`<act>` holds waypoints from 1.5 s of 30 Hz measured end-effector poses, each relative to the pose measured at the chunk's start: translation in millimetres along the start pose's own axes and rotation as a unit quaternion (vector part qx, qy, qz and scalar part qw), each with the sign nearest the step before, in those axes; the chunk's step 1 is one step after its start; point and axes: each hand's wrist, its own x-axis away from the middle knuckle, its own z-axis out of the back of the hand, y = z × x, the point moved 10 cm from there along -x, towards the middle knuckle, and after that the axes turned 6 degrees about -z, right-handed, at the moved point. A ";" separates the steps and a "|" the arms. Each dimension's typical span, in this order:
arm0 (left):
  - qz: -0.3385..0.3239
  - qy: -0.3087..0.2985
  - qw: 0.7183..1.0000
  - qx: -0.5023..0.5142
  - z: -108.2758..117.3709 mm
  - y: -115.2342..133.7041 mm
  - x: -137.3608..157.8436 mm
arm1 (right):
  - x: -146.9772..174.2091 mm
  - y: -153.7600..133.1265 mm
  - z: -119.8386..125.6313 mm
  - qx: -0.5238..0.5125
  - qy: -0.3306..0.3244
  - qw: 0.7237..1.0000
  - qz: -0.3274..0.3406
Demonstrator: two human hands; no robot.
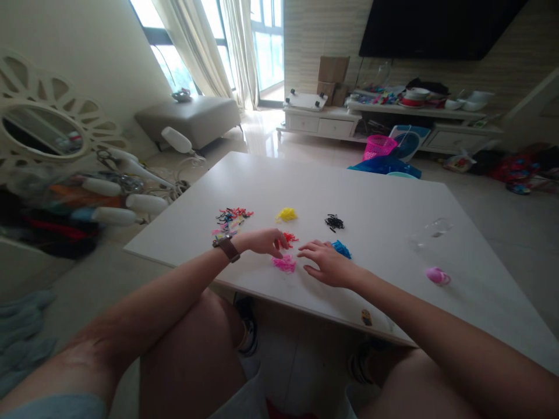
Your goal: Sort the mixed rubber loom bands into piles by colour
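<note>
Left hand, fingers curled at the red pile just beyond the pink pile, contents too small to tell; right hand, fingers loosely spread, right of the pink pile. Step, as judged: picking through piles; next move calls for a fine pinch. Around the pink pile: mixed pile left, blue pile right, yellow pile and black pile beyond.

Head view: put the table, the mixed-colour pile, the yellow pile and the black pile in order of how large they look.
1. Table
2. Mixed-colour pile
3. Yellow pile and black pile: they look too alike in size to rank.
</note>
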 end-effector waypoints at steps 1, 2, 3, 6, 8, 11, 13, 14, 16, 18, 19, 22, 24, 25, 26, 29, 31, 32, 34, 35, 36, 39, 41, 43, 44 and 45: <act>-0.007 -0.012 1.000 -0.011 -8.1 4.0 -1.7 | 0.3 0.6 1.8 0.000 0.001 1.000 -0.001; -0.014 -0.031 0.999 -0.021 -17.1 7.7 -3.4 | 0.7 0.7 3.4 0.000 0.003 1.000 -0.002; -0.017 -0.045 0.998 -0.035 -24.0 10.2 -5.1 | 1.2 0.8 4.6 0.000 0.004 1.000 -0.002; -0.005 -0.051 0.997 -0.063 -31.1 12.8 -9.1 | 3.0 2.3 6.3 0.005 0.001 1.000 -0.010; 0.001 -0.052 0.996 -0.070 -30.1 14.1 -9.5 | 4.1 4.4 6.6 0.009 -0.002 1.000 -0.014; -0.004 -0.052 0.997 -0.063 -21.8 17.0 -6.5 | 5.3 8.5 8.4 0.009 0.000 1.000 -0.017; -0.002 -0.035 0.998 -0.050 -9.1 15.1 -2.1 | 6.2 13.1 10.0 0.007 0.003 1.000 -0.022; 0.005 -0.023 0.999 -0.042 -1.1 11.5 1.2 | 6.9 15.7 11.0 0.007 0.004 1.000 -0.025; 0.034 0.007 0.999 -0.030 18.3 -1.6 10.6 | 9.1 22.3 13.7 0.008 0.011 0.999 -0.033; 0.075 0.063 0.995 -0.015 44.2 -21.0 25.7 | 13.0 29.9 18.5 0.008 0.025 0.999 -0.043; 0.095 0.095 0.991 -0.008 58.3 -31.7 35.6 | 15.5 33.7 22.1 0.007 0.036 0.998 -0.047; 0.156 0.234 0.960 0.020 103.9 -68.0 77.5 | 24.5 45.3 38.1 0.010 0.078 0.995 -0.062; 0.185 0.333 0.924 0.036 128.0 -92.1 112.5 | 30.0 50.9 51.4 0.016 0.105 0.992 -0.073; 0.204 0.379 0.902 0.033 136.7 -103.9 131.5 | 32.4 52.3 58.7 0.020 0.117 0.990 -0.076; 0.224 0.409 0.884 0.032 141.1 -115.2 148.1 | 34.5 52.9 66.5 0.026 0.129 0.988 -0.081; 0.262 0.449 0.853 0.047 139.8 -142.7 182.6 | 40.3 51.2 88.8 0.039 0.150 0.982 -0.108; 0.264 0.449 0.851 0.076 133.5 -154.4 189.6 | 44.9 47.3 100.1 0.044 0.149 0.979 -0.131; 0.263 0.445 0.852 0.086 130.7 -158.3 189.4 | 47.6 43.8 104.5 0.047 0.146 0.978 -0.138; 0.262 0.438 0.855 0.090 127.8 -163.3 184.2 | 53.8 35.0 111.4 0.057 0.144 0.978 -0.141; 0.262 0.437 0.856 0.084 127.7 -164.8 180.2 | 57.0 30.7 113.5 0.061 0.144 0.978 -0.140; 0.265 0.436 0.857 0.076 128.0 -166.1 176.1 | 59.9 27.3 114.8 0.061 0.145 0.978 -0.138; 0.288 0.436 0.852 0.047 128.0 -170.8 165.2 | 65.5 24.2 115.1 0.036 0.161 0.977 -0.136; 0.304 0.424 0.853 0.023 125.1 -172.7 157.7 | 66.4 28.6 113.5 0.008 0.187 0.972 -0.143; 0.313 0.405 0.859 -0.001 120.8 -172.8 149.3 | 66.0 35.5 108.9 -0.020 0.213 0.965 -0.149; 0.318 0.399 0.860 -0.013 119.0 -172.7 146.0 | 65.6 38.8 105.1 -0.031 0.223 0.963 -0.149; 0.324 0.396 0.859 -0.024 117.9 -172.7 143.7 | 65.5 42.2 100.3 -0.041 0.231 0.961 -0.146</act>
